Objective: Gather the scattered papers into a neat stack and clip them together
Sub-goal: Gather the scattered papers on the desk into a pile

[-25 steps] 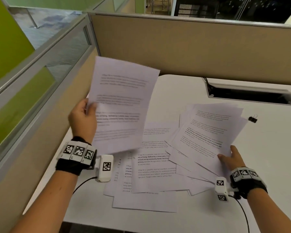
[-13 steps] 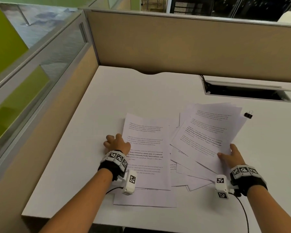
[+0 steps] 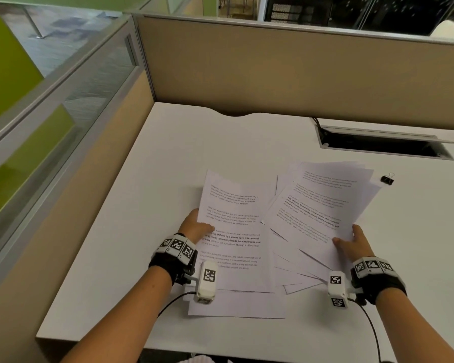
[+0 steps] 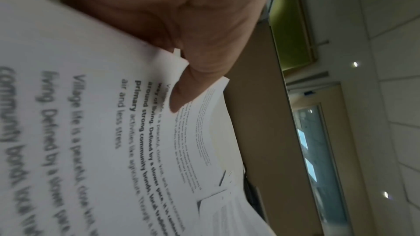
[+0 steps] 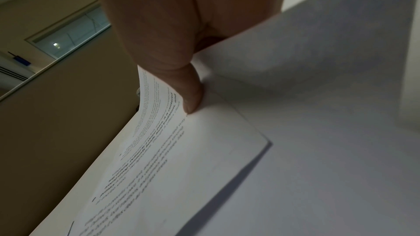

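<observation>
Printed white papers lie in two groups on the white desk [image 3: 147, 231]. The left pile [image 3: 236, 231] is roughly squared, and my left hand [image 3: 198, 226] grips its left edge. In the left wrist view the thumb [image 4: 181, 94] lies on top of these sheets [image 4: 95, 132], pinching them. The right group [image 3: 323, 203] is fanned out and skewed. My right hand [image 3: 350, 239] holds its lower right edge, the thumb [image 5: 191, 94] pressed on a sheet [image 5: 181, 159] whose neighbour curls up. A small black binder clip [image 3: 387, 178] lies on the desk just right of the fan.
A beige partition [image 3: 299, 74] walls the desk at the back and left. An open cable slot [image 3: 383, 146] is sunk in the desk behind the papers. The desk's front edge runs just under my forearms. Wrist-camera cables trail off both wrists.
My left hand brought the sheet it held up in the air down onto the left pile and now grips that pile's left edge. The right hand stayed on the fanned papers.
</observation>
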